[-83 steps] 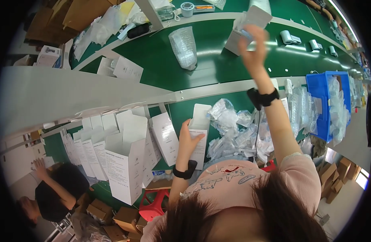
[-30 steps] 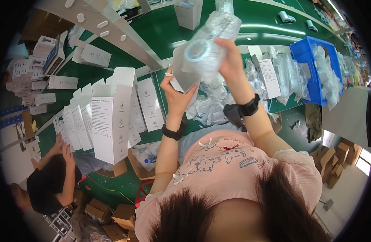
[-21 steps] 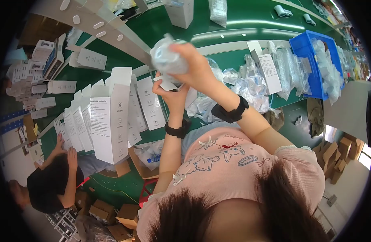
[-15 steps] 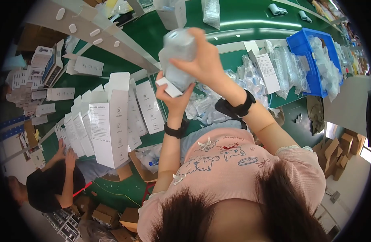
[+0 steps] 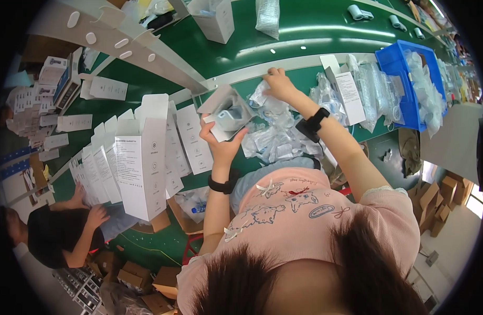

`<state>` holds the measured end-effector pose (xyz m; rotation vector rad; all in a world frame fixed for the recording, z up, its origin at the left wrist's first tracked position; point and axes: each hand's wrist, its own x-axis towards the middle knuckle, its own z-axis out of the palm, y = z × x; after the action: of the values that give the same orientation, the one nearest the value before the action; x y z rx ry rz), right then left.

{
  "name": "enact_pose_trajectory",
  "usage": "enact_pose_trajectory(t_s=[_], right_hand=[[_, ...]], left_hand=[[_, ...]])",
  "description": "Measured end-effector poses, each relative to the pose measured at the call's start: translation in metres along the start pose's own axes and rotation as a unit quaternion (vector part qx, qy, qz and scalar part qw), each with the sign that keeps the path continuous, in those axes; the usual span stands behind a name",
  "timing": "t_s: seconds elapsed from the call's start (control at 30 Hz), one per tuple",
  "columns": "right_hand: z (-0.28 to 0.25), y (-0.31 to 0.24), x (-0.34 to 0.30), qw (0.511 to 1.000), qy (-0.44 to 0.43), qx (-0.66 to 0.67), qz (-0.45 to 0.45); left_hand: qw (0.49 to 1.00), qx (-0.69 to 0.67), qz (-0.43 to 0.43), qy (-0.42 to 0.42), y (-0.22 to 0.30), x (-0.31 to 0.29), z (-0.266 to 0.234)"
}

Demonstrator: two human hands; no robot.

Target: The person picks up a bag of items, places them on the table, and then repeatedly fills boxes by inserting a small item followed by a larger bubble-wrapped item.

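My left hand (image 5: 221,146) grips an open white carton (image 5: 212,105) from below, its mouth tilted up toward me. Inside the carton lies a pale grey-blue item (image 5: 231,114) in clear wrapping; its exact kind is hard to make out. My right hand (image 5: 279,85) is at the far end of a heap of small clear plastic bags (image 5: 280,137), its bent fingers closed on a plastic bag (image 5: 261,98) just right of the carton. What that bag contains is not clear. A black band circles each of my wrists.
To the left stands a row of tall white cartons (image 5: 134,176); a co-worker (image 5: 63,231) handles some of them. Bubble-wrapped packs (image 5: 370,92) and a blue bin (image 5: 401,84) are on the right. A metal post (image 5: 152,52) rises beyond my left hand. Another carton (image 5: 215,23) stands farther back.
The wrapped item is now down inside the carton. My right hand has left it and moved right, to the plastic bags. The left hand still holds the carton, slightly lower.
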<state>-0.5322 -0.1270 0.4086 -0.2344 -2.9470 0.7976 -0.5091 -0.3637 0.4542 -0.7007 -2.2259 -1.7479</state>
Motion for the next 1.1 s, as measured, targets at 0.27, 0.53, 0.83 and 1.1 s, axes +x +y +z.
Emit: enact_pose_trajectory(t_s=[0.27, 0.53, 0.83, 1.1], right_hand=[[-0.042, 0.009, 0.005, 0.984, -0.044, 0.175, 0.015], [-0.141, -0.097, -0.021, 0.879, 0.032, 0.215, -0.425], [-0.094, -0.129, -0.004, 0.806, -0.017, -0.015, -0.591], [-0.083, -0.119, -0.01, 0.796, -0.078, 0.022, -0.6]], left_hand=[[0.982, 0.163, -0.047, -0.083, 0.052, 0.038, -0.019], [0.973, 0.111, -0.197, -0.037, 0.052, 0.059, -0.021], [0.982, 0.068, -0.174, 0.002, 0.033, 0.052, -0.02], [0.983, 0.03, -0.179, 0.015, 0.026, 0.051, -0.018]])
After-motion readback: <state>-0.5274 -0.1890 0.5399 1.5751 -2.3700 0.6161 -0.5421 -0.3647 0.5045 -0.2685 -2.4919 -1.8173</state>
